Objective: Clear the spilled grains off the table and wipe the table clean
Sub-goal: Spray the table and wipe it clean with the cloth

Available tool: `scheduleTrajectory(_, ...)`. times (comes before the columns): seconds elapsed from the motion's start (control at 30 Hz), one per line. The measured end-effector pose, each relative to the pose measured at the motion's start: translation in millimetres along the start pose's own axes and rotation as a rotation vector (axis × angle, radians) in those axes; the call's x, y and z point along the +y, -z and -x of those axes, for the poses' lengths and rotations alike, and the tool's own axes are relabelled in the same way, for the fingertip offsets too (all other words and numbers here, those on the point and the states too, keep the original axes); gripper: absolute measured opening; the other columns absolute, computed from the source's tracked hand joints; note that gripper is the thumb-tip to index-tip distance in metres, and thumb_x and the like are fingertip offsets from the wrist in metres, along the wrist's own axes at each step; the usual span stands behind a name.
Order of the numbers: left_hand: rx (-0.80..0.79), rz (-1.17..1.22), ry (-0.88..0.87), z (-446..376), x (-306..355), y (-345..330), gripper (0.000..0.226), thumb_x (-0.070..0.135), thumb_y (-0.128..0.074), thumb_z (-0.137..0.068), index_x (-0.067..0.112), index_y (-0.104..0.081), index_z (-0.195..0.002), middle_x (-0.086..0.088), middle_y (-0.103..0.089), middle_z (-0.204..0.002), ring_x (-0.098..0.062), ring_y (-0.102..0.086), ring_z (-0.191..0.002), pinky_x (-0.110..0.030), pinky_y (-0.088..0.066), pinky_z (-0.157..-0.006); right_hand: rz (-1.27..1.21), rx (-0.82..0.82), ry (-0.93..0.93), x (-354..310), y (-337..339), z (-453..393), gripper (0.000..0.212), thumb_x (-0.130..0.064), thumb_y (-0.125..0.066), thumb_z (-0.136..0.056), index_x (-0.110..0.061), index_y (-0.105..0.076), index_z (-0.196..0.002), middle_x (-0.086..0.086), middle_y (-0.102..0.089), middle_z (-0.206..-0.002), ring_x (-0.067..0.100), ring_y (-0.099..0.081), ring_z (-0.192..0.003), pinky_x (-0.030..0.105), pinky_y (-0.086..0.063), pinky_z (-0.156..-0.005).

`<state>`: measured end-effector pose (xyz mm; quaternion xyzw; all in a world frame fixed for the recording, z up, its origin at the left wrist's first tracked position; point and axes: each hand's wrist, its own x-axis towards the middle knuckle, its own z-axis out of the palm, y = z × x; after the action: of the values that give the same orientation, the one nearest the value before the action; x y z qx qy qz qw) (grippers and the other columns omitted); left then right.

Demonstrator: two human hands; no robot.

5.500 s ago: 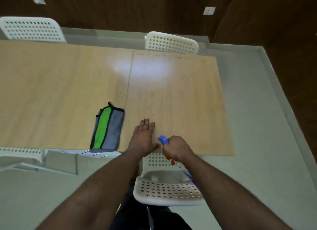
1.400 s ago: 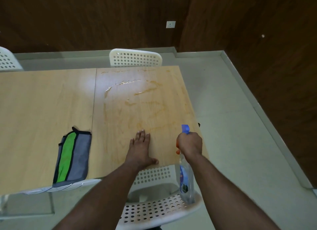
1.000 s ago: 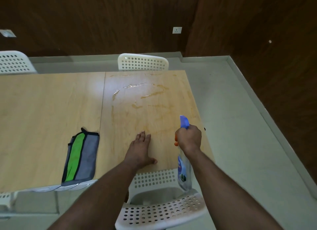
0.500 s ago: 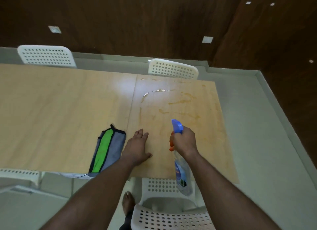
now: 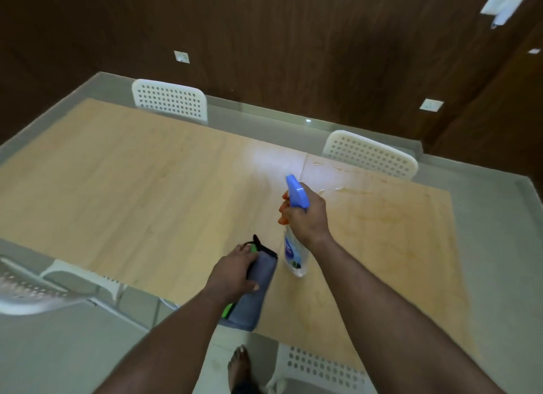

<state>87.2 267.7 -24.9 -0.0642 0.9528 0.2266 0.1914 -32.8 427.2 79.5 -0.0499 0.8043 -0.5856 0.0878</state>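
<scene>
— So, what do we see of our hands?

— Our right hand (image 5: 305,217) has its fingers curled round the neck of the spray bottle (image 5: 294,254), under its blue nozzle head (image 5: 297,191). We hold the bottle upright above the desk (image 5: 147,188), its clear base low over the wood.

— And the left hand (image 5: 233,271)?

— It lies on the folded grey and green cloth (image 5: 251,293), fingers stretched forward over the cloth's far end, thumb out to the side. We cannot tell whether it grips the cloth or only rests on it.

— Where is the cloth?

— At the near edge of the desk, just left of the bottle. Wet streaks (image 5: 338,189) show on the right part of the desk, beyond our right hand. No grains that we can make out.
</scene>
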Motion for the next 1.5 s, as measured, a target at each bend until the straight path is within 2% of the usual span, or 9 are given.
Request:
scheduleTrajectory(0.17,0.017,-0.003,-0.025,-10,-15,7,0.092,0.036,-0.087,-0.079,0.022,-0.044,-0.159,0.000,-0.033,-0.169,-0.018,-0.032,-0.154,-0.033,-0.039,-0.116,-0.061,-0.035,0.077,-20,-33,-33,0.025,0.007,-0.054,-0.074,-0.001,-0.062,-0.096,0.022,-0.068,-0.083,0.043,-0.068,-0.069,0.046,-0.062,-0.062)
scheduleTrajectory(0.4,-0.024,-0.085,-0.078,-28,-24,2,0.100,0.033,-0.084,-0.084,0.018,-0.028,-0.166,-0.001,-0.020,-0.174,-0.015,-0.013,-0.161,-0.031,-0.028,-0.122,-0.114,-0.094,0.143,-21,-75,-64,0.032,0.012,-0.049,-0.075,-0.002,-0.064,-0.100,0.020,-0.068,-0.084,0.042,-0.066,-0.070,0.043,-0.060,-0.060)
scheduleTrajectory(0.63,-0.032,-0.080,-0.101,-31,-29,-9,0.102,0.030,-0.082,-0.085,0.018,-0.024,-0.167,-0.001,-0.019,-0.175,-0.014,-0.011,-0.161,-0.029,-0.024,-0.123,-0.112,-0.140,0.184,-19,-85,-71,0.032,0.016,-0.051,-0.082,-0.008,-0.065,-0.100,0.019,-0.069,-0.086,0.043,-0.068,-0.075,0.038,-0.062,-0.061)
scheduleTrajectory(0.77,-0.014,-0.068,-0.104,-30,-30,-13,0.100,0.030,-0.081,-0.088,0.017,-0.021,-0.168,-0.001,-0.018,-0.175,-0.015,-0.010,-0.161,-0.028,-0.020,-0.125,-0.077,-0.159,0.186,-14,-84,-71,0.029,0.004,-0.059,-0.077,-0.008,-0.066,-0.102,0.011,-0.071,-0.088,0.038,-0.071,-0.079,0.049,-0.065,-0.070)
scheduleTrajectory(0.87,0.014,-0.054,-0.123,-25,-31,-21,0.091,0.030,-0.074,-0.093,0.018,-0.022,-0.168,0.004,-0.013,-0.175,-0.013,-0.005,-0.162,-0.029,-0.020,-0.127,-0.056,-0.178,0.194,-8,-82,-69,0.038,-0.006,-0.061,-0.070,-0.014,-0.066,-0.107,0.004,-0.073,-0.093,0.030,-0.073,-0.089,0.050,-0.064,-0.082)
scheduleTrajectory(1.03,0.063,-0.087,-0.141,-12,-34,-46,0.065,0.037,-0.041,-0.107,0.024,-0.021,-0.167,0.004,-0.005,-0.176,-0.014,0.012,-0.160,-0.037,-0.016,-0.130,0.076,-0.206,0.156,3,-68,-63,0.056,-0.005,-0.069,-0.071,-0.020,-0.063,-0.124,-0.010,-0.068,-0.103,0.013,-0.065,-0.093,0.033,-0.055,-0.083)
scheduleTrajectory(1.13,0.163,-0.133,-0.181,-3,-33,-64,0.062,0.040,-0.026,-0.106,0.023,-0.031,-0.165,-0.005,-0.017,-0.174,-0.024,-0.001,-0.161,-0.044,-0.015,-0.130,0.063,-0.206,0.108,18,-53,-51,0.064,-0.010,-0.073,-0.071,-0.019,-0.061,-0.133,-0.010,-0.070,-0.120,0.004,-0.066,-0.110,0.026,-0.052,-0.096)
scheduleTrajectory(1.23,0.254,-0.228,-0.178,5,-20,-79,0.059,0.035,-0.033,-0.107,0.025,-0.032,-0.165,-0.009,-0.024,-0.173,-0.028,-0.012,-0.161,-0.047,-0.009,-0.127,0.099,-0.229,0.064,43,-36,-30,0.067,-0.005,-0.078,-0.074,-0.018,-0.060,-0.137,-0.007,-0.069,-0.130,0.005,-0.065,-0.119,0.027,-0.050,-0.104)
scheduleTrajectory(1.5,0.327,-0.241,-0.103,13,-6,-93,0.060,0.035,-0.025,-0.112,0.026,-0.012,-0.169,-0.005,-0.003,-0.177,-0.021,0.001,-0.163,-0.050,-0.010,-0.131,0.460,-0.273,0.066,135,22,28,0.058,-0.016,-0.067,-0.080,-0.020,-0.063,-0.138,-0.001,-0.067,-0.136,0.016,-0.061,-0.126,0.026,-0.046,-0.107)
